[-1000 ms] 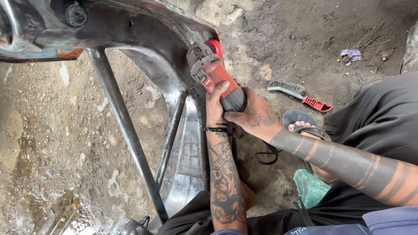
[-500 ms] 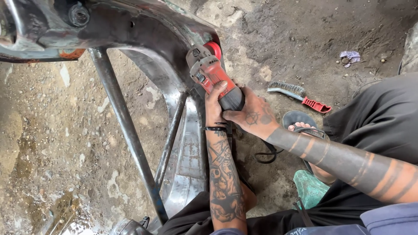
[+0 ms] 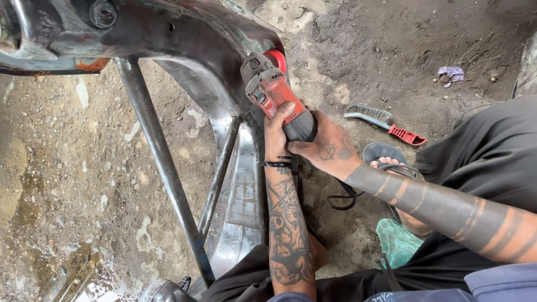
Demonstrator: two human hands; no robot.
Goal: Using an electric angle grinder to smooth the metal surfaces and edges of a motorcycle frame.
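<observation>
Both the left hand (image 3: 278,131) and the right hand (image 3: 327,150) clamp the red angle grinder (image 3: 274,95), its head against the dark metal frame (image 3: 184,39). A snagging disc could kick it toward the sandalled foot (image 3: 386,159) nearby.

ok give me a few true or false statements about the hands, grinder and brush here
1. Both hands grip the grinder. True: the left hand and right hand wrap its dark rear handle.
2. The grinder's head is against the metal frame. True.
3. The wire brush is in the right hand. False: it lies on the ground, apart from both hands.
4. The brush has a blue handle. False: the handle is red.
5. The person wears gloves. False: both hands are bare.
</observation>
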